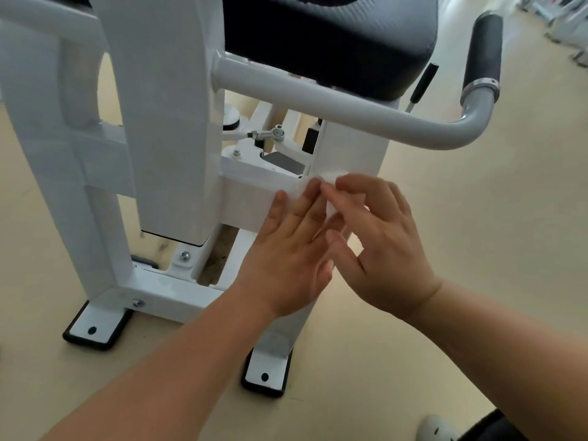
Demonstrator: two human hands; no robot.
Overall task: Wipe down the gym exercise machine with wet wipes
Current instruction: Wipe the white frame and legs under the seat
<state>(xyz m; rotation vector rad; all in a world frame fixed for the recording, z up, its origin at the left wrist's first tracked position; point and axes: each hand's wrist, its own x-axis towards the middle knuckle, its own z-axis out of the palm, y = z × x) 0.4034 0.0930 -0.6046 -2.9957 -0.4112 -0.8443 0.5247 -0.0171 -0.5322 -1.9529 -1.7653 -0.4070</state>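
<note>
My left hand lies flat at frame centre, fingers straight, pressing the wipe on the machine's white crossbar. My right hand curls its fingers onto the same wipe. White on white, its edges are hard to trace. Beige floor all round. The black pad is cut off at top, and there is blurred equipment in the upper right corner.

Wipe mostly hidden under your left hand and right hand; right-hand grip unclear. Pad cut by top edge, shoe by bottom edge. Far machines, top right, blurred.
</note>
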